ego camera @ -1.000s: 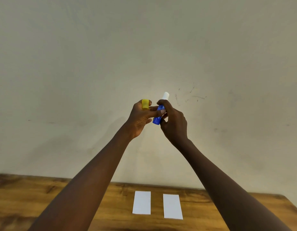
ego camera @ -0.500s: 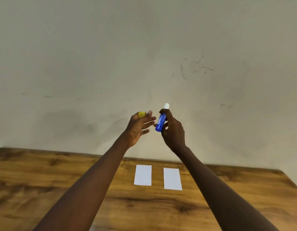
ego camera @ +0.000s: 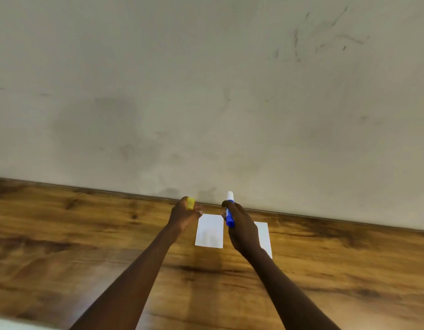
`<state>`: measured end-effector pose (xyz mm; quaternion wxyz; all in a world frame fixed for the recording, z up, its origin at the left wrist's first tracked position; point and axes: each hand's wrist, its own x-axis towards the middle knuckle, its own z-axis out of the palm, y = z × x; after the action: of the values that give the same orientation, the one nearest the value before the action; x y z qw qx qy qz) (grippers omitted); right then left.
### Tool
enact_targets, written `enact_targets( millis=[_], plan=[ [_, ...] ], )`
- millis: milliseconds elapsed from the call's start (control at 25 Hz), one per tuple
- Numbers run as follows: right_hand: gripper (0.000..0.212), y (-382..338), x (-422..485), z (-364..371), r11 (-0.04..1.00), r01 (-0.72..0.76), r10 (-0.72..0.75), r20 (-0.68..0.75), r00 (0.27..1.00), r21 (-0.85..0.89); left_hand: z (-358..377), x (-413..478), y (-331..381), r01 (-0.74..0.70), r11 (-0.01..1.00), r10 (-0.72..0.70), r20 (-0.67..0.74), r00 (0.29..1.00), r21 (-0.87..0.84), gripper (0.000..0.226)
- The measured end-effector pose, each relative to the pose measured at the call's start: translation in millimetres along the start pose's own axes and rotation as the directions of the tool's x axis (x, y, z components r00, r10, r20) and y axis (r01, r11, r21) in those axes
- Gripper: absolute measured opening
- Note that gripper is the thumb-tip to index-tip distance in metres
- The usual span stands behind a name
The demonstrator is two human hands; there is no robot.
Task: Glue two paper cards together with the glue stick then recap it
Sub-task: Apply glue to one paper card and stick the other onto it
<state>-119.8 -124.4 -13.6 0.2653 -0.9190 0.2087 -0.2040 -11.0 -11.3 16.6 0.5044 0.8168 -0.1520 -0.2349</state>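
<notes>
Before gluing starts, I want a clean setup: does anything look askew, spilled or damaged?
Nothing stands out. Both paper cards lie flat, side by side and apart on the table. The left hand holds the yellow cap; the right hand holds the uncapped glue stick.

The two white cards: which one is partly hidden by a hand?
The right card; the right hand covers its left side. The left card shows whole.

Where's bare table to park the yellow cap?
Bare wood lies left of the left card, under the left hand holding the yellow cap; more right of the right card. The gap between cards is tight.
</notes>
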Motion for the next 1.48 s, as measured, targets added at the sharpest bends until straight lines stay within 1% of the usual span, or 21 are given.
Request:
enact_targets(
  millis=[120, 200, 360, 480, 680, 720, 840, 920, 1000, 1080, 1160, 1200, 1280, 1360, 1480],
  plan=[
    [0.042, 6.7, -0.4, 31.2, 0.996, -0.073, 0.07, 0.074, 0.995, 0.049, 2.5, 6.3, -24.0, 0.055, 0.993, -0.052, -0.03, 0.998, 0.102, 0.05],
    [0.043, 7.9, 1.3, 49.6, 0.991, -0.105, 0.094, 0.127, 0.987, 0.079, 4.5, 8.9, -33.9, 0.064, 0.984, -0.055, -0.058, 0.997, 0.168, 0.06],
    [0.051, 11.4, 7.1, 75.0, 0.981, -0.178, 0.157, 0.228, 0.961, 0.073, 10.4, 12.3, -46.5, 0.067, 0.951, -0.046, -0.075, 0.996, 0.303, 0.065],
    [0.054, 14.3, 4.5, 77.6, 0.98, -0.187, 0.165, 0.247, 0.955, 0.066, 11.2, 12.0, -50.7, 0.056, 0.943, -0.04, -0.056, 0.998, 0.33, 0.066],
    [0.055, 19.5, -30.4, 63.0, 0.976, -0.185, 0.144, 0.296, 0.944, 0.117, 11.0, -2.2, -56.9, 0.06, 0.964, -0.038, -0.09, 0.995, 0.258, 0.063],
    [0.054, 20.7, -40.8, 59.4, 0.974, -0.183, 0.136, 0.303, 0.943, 0.133, 10.9, -8.1, -59.5, 0.063, 0.969, -0.041, -0.097, 0.994, 0.237, 0.06],
    [0.052, 24.0, -67.7, 49.9, 0.966, -0.197, 0.136, 0.314, 0.939, 0.169, 12.4, -24.8, -70.3, 0.055, 0.982, -0.037, -0.104, 0.994, 0.181, 0.038],
    [0.051, 23.9, -82.1, 44.5, 0.963, -0.199, 0.134, 0.321, 0.938, 0.181, 17.0, -35.9, -76.5, 0.066, 0.983, -0.044, -0.13, 0.991, 0.17, 0.033],
    [0.051, 23.2, -91.1, 41.4, 0.965, -0.193, 0.126, 0.33, 0.936, 0.178, 25.2, -45.7, -81.0, 0.097, 0.983, -0.071, -0.171, 0.983, 0.153, 0.041],
    [0.052, 21.7, -94.6, 39.0, 0.965, -0.194, 0.125, 0.34, 0.932, 0.176, 35.2, -53.7, -85.6, 0.139, 0.982, -0.111, -0.209, 0.972, 0.128, 0.063],
    [0.054, 21.0, -94.0, 36.6, 0.967, -0.189, 0.118, 0.356, 0.927, 0.172, 43.4, -59.2, -89.9, 0.163, 0.981, -0.135, -0.231, 0.964, 0.105, 0.077],
    [0.056, 21.5, -93.2, 35.1, 0.969, -0.182, 0.108, 0.37, 0.923, 0.17, 46.0, -61.3, -91.8, 0.166, 0.982, -0.14, -0.24, 0.961, 0.092, 0.079],
    [0.058, 24.9, -90.2, 30.6, 0.971, -0.165, 0.08, 0.415, 0.907, 0.174, 49.0, -63.2, -95.3, 0.161, 0.985, -0.139, -0.262, 0.955, 0.066, 0.075],
    [0.059, 29.4, -85.3, 24.4, 0.974, -0.146, 0.048, 0.476, 0.878, 0.172, 50.5, -63.2, -97.8, 0.153, 0.987, -0.133, -0.276, 0.952, 0.054, 0.072],
    [0.062, 34.5, -73.4, 15.8, 0.981, -0.129, 0.026, 0.554, 0.832, 0.147, 52.4, -62.3, -103.0, 0.144, 0.987, -0.121, -0.268, 0.956, 0.065, 0.077]
  ],
)
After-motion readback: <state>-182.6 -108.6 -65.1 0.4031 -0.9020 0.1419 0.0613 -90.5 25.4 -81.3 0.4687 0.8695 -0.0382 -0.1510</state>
